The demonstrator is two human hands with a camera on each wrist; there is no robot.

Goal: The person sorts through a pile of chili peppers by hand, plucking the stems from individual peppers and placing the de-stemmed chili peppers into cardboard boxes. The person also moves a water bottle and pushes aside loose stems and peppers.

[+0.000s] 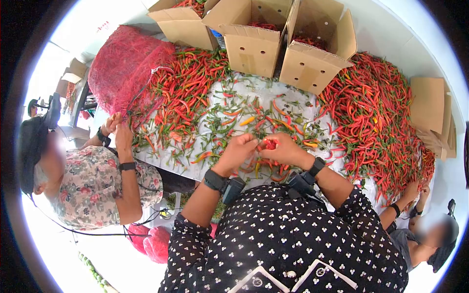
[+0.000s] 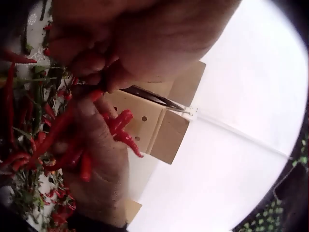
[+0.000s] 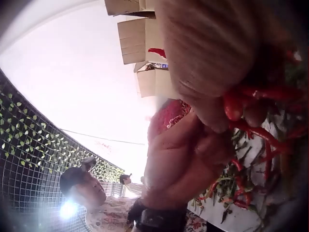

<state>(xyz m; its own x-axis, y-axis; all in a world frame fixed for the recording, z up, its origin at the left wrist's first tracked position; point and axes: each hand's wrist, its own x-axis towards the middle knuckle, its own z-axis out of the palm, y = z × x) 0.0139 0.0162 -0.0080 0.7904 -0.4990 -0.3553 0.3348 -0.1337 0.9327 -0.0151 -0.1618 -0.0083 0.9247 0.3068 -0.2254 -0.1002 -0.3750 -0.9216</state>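
My right hand (image 1: 286,150) holds several red chillies (image 1: 271,143), their ends poking out between its curled fingers. In the left wrist view, the bunch of chillies (image 2: 120,126) sticks out on both sides of the right hand (image 2: 104,162). My left hand (image 1: 237,153) meets the right one fingertip to fingertip over the table. Its thumb and fingers pinch the end of one long red chilli (image 2: 50,133) that the right thumb presses; the pinched tip itself is hidden. The right wrist view shows the left hand (image 3: 176,162) just below the right hand's chillies (image 3: 234,106).
Loose chillies and green stems lie over the white tabletop (image 1: 195,131). A big chilli heap (image 1: 373,107) rises at right, and a red mesh sack (image 1: 122,68) at left. Cardboard boxes (image 1: 251,56) stand behind. One person (image 1: 97,180) works at left, another (image 1: 425,234) at right.
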